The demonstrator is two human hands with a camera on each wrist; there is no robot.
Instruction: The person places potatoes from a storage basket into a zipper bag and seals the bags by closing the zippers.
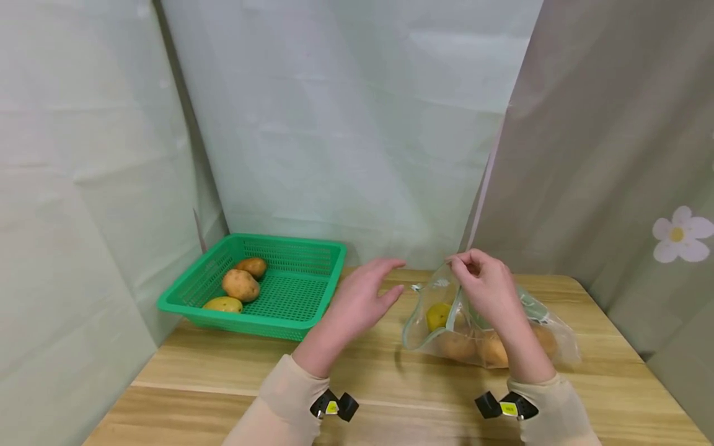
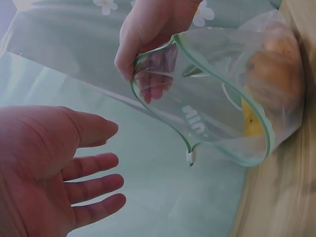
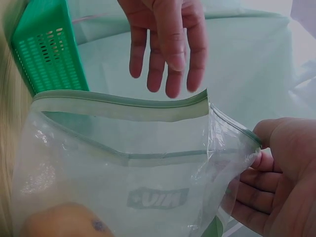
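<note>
Zip bag lies right of centre on table, mouth held up, pinched by right hand. Left hand hovers open-fingered, empty. Only head view shows green basket's three potatoes.

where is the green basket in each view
Head: the green plastic mesh basket sits left of centre on the wooden table, left of both hands.
Left wrist: not in it.
Right wrist: only its side wall shows, top left.
Shared landmark: the clear zip bag with a green rim, pinched by the right hand.
</note>
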